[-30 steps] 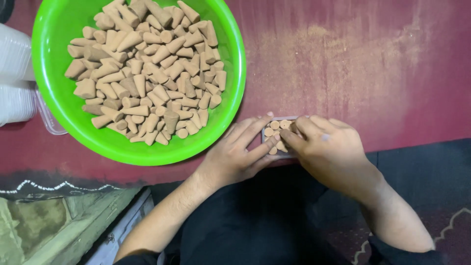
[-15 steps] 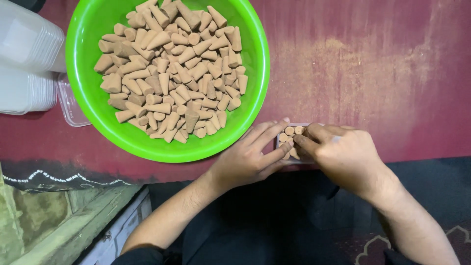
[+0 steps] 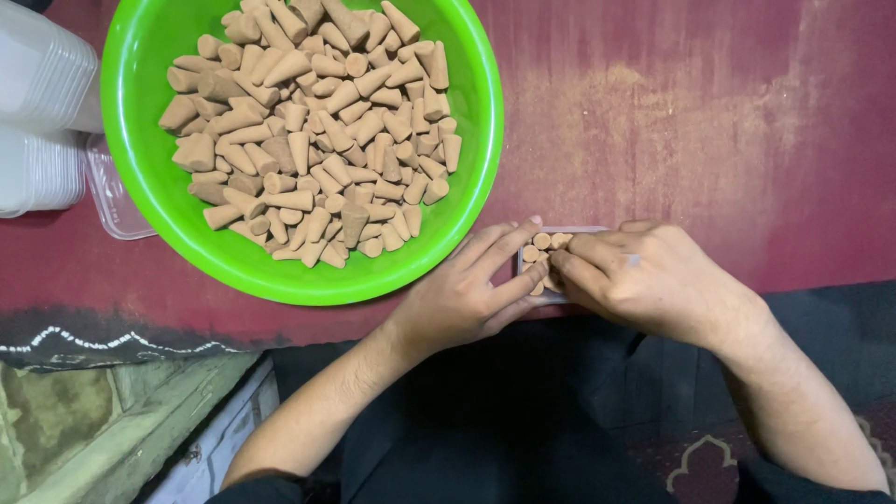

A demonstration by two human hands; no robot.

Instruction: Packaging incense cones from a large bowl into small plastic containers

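A small clear box (image 3: 561,264) sits on the maroon counter (image 3: 709,121), just to the lower right of the big green bowl (image 3: 140,168), and both hands are closed in around it. The left hand (image 3: 467,294) lies against the side of the box that faces the bowl, fingers together and stretched along its edge. The right hand (image 3: 644,275) covers the side away from the bowl, its fingers (image 3: 583,247) pinched down on the cones in the box (image 3: 539,248). Those cones stand on end, so only their round flat ends show and their long axis runs up and down. The loose cones (image 3: 308,131) heaped in the bowl lie on their sides, tips pointing every which way. Beyond the bowl's far side from the box stand stacks of clear lidded tubs (image 3: 42,112)
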